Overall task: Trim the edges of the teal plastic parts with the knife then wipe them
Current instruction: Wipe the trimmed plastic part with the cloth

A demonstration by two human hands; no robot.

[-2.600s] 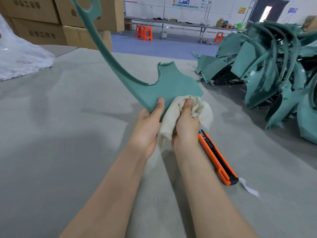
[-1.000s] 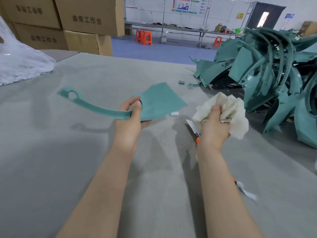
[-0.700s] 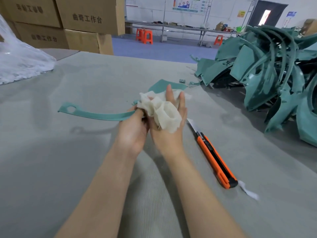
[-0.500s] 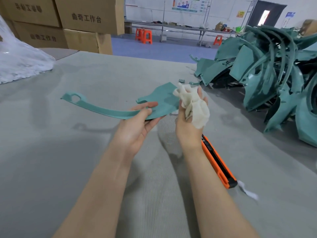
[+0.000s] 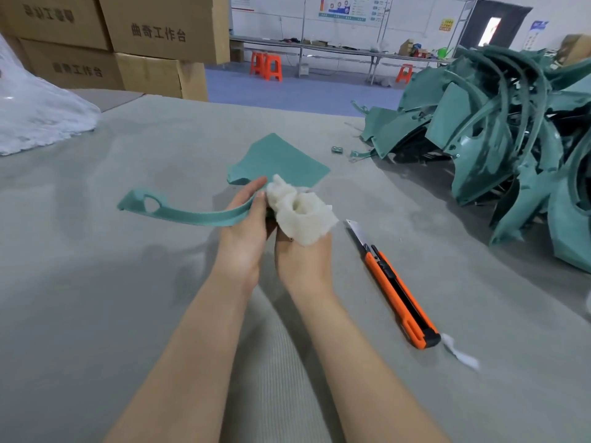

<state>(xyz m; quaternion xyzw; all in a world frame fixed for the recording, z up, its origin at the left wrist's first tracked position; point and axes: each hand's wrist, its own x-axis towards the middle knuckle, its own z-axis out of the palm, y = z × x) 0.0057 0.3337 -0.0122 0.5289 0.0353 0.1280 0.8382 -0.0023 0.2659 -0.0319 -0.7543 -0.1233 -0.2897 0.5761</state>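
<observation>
Teal part point(image 5: 281, 161) gripped by left hand point(image 5: 243, 238); cloth point(image 5: 300, 215) alongside.

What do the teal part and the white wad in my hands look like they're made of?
Teal part: likely moulded plastic, matte, finely textured face, thin curved arm. White wad: probably soft cotton cloth, fuzzy and crumpled into folds.

Reaches forward with both bare forearms, hands close together. Grips the teal plastic part point(image 5: 192, 216) with the left hand point(image 5: 244, 233); clutches a bunched white cloth point(image 5: 303, 217) in the right hand point(image 5: 302, 262).
</observation>
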